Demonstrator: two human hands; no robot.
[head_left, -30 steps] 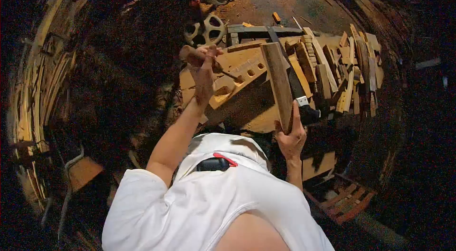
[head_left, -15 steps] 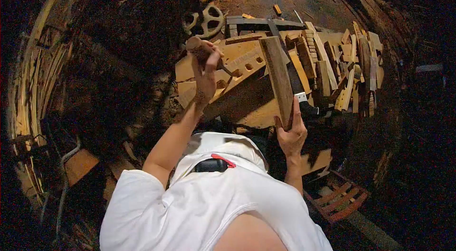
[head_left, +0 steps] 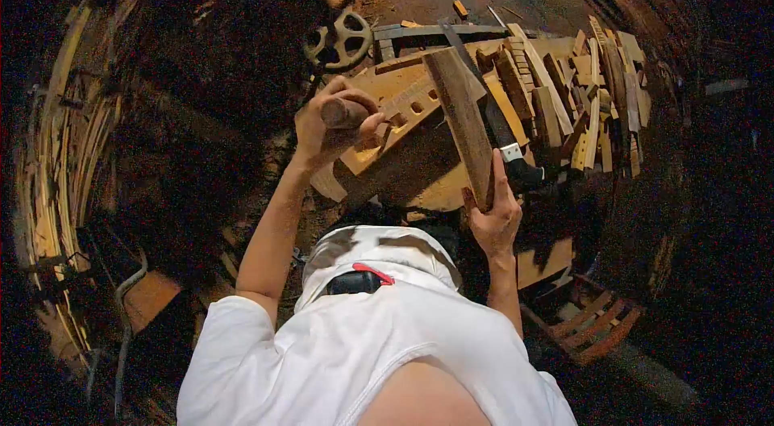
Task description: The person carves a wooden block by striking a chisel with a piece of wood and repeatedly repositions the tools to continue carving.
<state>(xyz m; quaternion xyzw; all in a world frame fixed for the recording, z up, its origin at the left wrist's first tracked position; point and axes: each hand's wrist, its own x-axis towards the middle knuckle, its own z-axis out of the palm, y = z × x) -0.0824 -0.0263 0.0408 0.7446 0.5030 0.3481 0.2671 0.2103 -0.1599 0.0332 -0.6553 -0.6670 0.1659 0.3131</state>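
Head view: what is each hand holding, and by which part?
Left hand: chisel, by its wooden handle. Right hand: wooden bar, by its near end.

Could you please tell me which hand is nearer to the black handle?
Right. The right hand is close beside the black handle; the left hand is farther off, well to its left.

From here I can read no word, number or brand. I make out faint marks (head_left: 407, 95) beside the holes of the wooden block (head_left: 407, 113), too small to read.
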